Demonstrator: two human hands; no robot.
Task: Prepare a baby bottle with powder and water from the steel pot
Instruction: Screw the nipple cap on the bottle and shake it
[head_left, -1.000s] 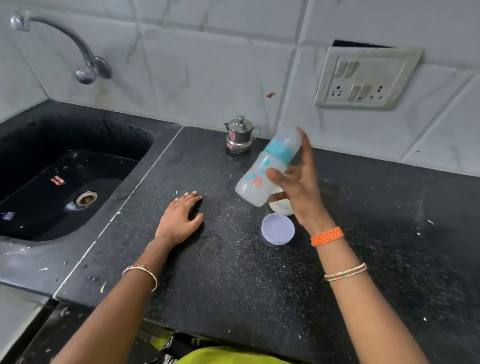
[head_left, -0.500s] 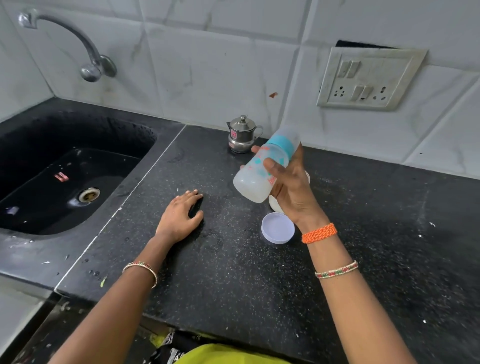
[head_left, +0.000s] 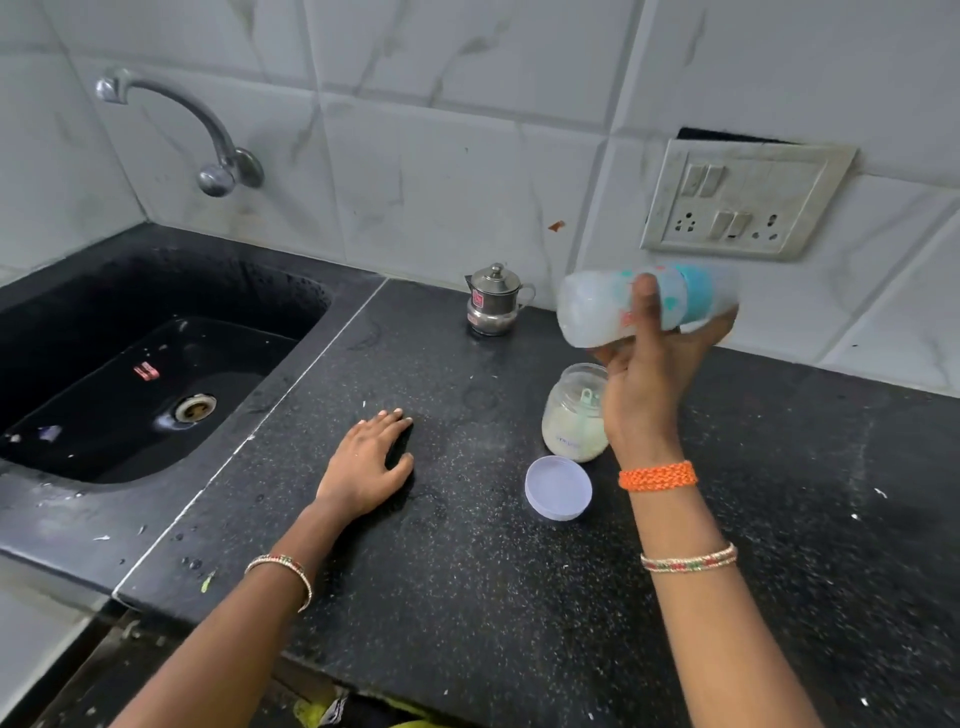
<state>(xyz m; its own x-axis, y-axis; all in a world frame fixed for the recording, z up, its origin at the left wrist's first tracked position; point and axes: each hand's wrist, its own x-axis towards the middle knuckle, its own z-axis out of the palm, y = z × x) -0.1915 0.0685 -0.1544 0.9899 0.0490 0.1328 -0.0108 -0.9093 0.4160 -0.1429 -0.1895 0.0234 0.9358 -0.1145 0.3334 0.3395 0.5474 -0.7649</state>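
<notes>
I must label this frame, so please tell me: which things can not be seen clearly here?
- Baby bottle, head view: motion-blurred; thumb crosses its print, fill level unreadable.
- Powder jar: right hand covers its right side; label too small.
- Steel pot: lid hides contents.
- Sink: cut by left edge.

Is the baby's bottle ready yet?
Nearly. The baby bottle already looks capped and cloudy inside, so powder and water seem to be in. The right hand holds it sideways, blurred, probably shaking it. The powder jar is open, with its lid beside it.
</notes>
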